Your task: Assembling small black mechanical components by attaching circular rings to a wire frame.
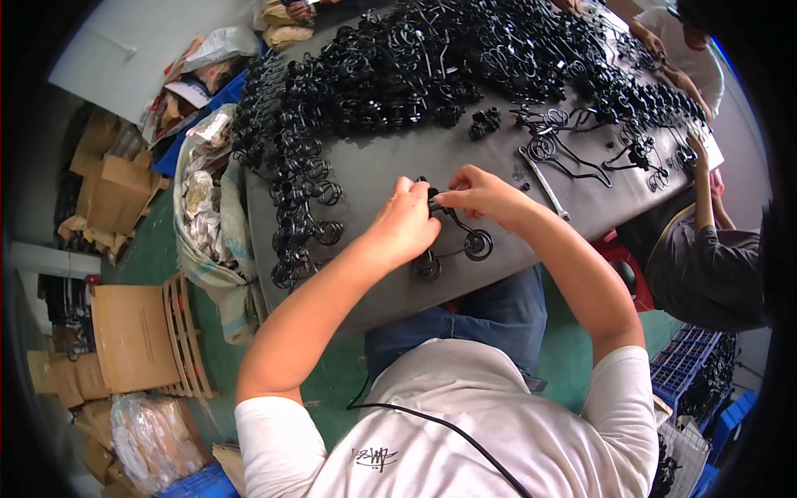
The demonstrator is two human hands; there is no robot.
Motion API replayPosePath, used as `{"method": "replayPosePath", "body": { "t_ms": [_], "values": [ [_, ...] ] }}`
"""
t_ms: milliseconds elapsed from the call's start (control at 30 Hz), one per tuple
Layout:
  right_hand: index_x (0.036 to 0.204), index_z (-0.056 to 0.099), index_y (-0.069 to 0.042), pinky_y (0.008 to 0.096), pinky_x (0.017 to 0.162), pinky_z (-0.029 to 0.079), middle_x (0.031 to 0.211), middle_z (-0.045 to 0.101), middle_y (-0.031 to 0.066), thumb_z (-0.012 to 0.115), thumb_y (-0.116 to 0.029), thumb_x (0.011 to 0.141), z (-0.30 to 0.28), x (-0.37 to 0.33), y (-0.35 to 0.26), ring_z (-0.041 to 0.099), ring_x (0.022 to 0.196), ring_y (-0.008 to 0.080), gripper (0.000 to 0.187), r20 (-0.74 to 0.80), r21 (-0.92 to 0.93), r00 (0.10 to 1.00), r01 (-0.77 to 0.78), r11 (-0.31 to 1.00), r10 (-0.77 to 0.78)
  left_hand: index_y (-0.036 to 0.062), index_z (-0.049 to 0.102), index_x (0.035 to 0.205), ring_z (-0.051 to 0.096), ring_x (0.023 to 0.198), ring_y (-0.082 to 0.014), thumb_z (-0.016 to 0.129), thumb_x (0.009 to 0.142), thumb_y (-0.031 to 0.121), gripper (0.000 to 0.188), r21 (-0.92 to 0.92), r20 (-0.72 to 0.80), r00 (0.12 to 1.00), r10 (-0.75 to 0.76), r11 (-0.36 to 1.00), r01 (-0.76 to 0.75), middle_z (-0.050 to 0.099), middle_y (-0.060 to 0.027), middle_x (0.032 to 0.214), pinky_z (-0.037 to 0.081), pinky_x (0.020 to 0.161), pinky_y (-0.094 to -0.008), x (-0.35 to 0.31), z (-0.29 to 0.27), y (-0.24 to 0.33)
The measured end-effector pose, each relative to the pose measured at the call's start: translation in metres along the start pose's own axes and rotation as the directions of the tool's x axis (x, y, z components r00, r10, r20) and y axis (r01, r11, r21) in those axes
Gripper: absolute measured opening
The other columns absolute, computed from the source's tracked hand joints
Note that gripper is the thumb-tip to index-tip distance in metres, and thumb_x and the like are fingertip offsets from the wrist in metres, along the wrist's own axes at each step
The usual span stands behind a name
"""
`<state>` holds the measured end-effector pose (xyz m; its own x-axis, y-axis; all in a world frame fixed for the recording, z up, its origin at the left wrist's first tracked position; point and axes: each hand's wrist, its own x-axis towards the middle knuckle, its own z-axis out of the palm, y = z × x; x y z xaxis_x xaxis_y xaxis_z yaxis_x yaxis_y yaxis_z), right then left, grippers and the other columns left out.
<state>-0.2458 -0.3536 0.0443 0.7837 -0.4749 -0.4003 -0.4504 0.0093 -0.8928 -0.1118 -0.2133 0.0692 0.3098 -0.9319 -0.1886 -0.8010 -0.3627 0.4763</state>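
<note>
Both hands meet over the near part of the grey table (378, 170). My left hand (405, 222) is closed round a black metal part with coiled wire ends (477, 244); its coils hang toward me at the table's near edge. From the right, my right hand (483, 196) pinches with thumb and fingertips at the top of the same part. Whatever small piece may be between those fingertips is too small to make out. A metal wrench (545, 186) lies right of my right hand, beside a few small black bits (525, 186).
A big heap of black coiled parts (398, 75) covers the table's far side. More coiled parts (299, 199) line its left edge. Loose bent wires (573, 149) lie at right. Two people (706, 266) (681, 58) work there. A woven sack (217, 249) stands at left, near cardboard boxes (133, 332).
</note>
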Motion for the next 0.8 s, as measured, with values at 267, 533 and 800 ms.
{"method": "replayPosePath", "body": {
  "t_ms": [267,533,800],
  "values": [
    [0.151,0.038,0.002,0.0228,0.066,0.046,0.106,0.067,0.0064,0.074,-0.027,0.092,0.006,0.017,0.033,0.056,0.08,0.0075,0.075,0.166,0.543,0.986,-0.098,0.834,0.007,-0.0035,0.036,0.146,0.066,0.1,-0.0296,0.073,0.087,0.014,0.072,-0.437,-0.519,0.843,-0.141,0.892,-0.119,0.046,-0.0253,0.137,0.055,0.087,-0.04,-0.039,0.06,0.002],
    [0.15,0.036,0.007,0.0266,0.068,0.046,0.107,0.067,0.0098,0.077,-0.022,0.089,0.005,0.009,0.027,0.06,0.087,0.0103,0.08,0.098,0.567,0.995,-0.033,0.823,-0.028,-0.0036,0.051,0.12,0.068,0.081,-0.0158,0.069,0.095,0.017,0.037,-0.778,-0.302,0.866,-0.399,0.628,0.018,0.067,-0.0135,0.109,0.054,0.069,-0.0305,-0.026,0.064,0.015],
    [0.147,0.037,0.007,0.0394,0.074,0.054,0.102,0.07,0.0232,0.075,-0.033,0.088,0.046,-0.042,-0.033,0.07,0.087,0.0268,0.081,-0.228,-0.125,0.923,0.287,0.95,-0.309,0.0044,0.053,0.106,0.051,0.06,-0.0074,0.075,0.092,0.019,0.03,-0.916,-0.371,0.803,-0.467,0.328,-0.232,0.062,-0.0045,0.087,0.042,0.052,-0.0232,-0.042,0.056,0.003]
  ]
}}
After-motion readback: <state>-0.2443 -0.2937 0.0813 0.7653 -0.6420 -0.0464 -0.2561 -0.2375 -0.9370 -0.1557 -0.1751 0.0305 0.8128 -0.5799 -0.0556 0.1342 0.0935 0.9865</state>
